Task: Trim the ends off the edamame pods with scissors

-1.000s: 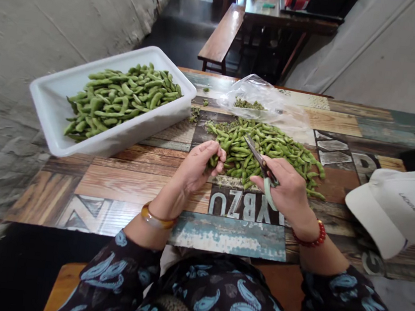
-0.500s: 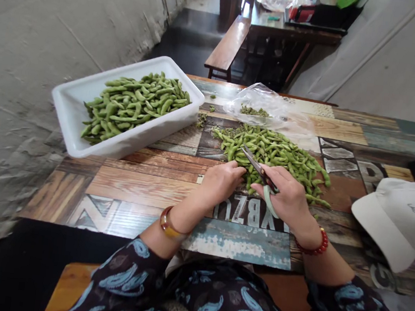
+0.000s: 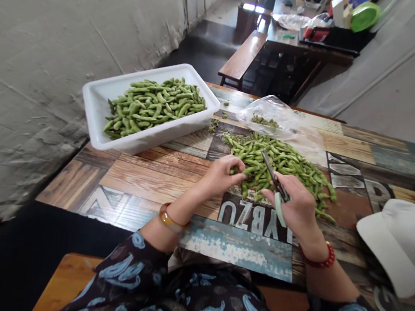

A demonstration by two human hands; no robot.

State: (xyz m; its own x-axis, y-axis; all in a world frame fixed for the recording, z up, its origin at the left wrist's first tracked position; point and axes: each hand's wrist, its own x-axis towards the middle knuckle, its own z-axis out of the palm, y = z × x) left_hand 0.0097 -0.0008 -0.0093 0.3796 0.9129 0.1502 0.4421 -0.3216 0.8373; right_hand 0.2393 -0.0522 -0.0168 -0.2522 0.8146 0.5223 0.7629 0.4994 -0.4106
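Observation:
Curled at the left edge of a loose pile of edamame pods (image 3: pixel 285 159), my left hand (image 3: pixel 222 177) pinches a green edamame pod (image 3: pixel 233 170), mostly hidden by the fingers. My right hand (image 3: pixel 297 205) grips scissors (image 3: pixel 280 208) with a pale green handle. Their blades point up and away from me over the pile, and they look closed or nearly so. A white plastic tub (image 3: pixel 149 138) at the far left of the table holds many more pods.
Behind the pile lies a clear plastic bag (image 3: pixel 287 115) with green trimmings (image 3: pixel 265 121) at it. Small scraps (image 3: pixel 214 125) lie beside the tub. A white cap (image 3: pixel 396 242) rests at the right. Beyond the table (image 3: pixel 153 174) stand a bench (image 3: pixel 242 54) and another cluttered table (image 3: pixel 277 38).
My left hand has lifted and turned, its fingers now showing a pod. The scissors have drawn slightly away from it and point more steeply. The whole view has shifted a little.

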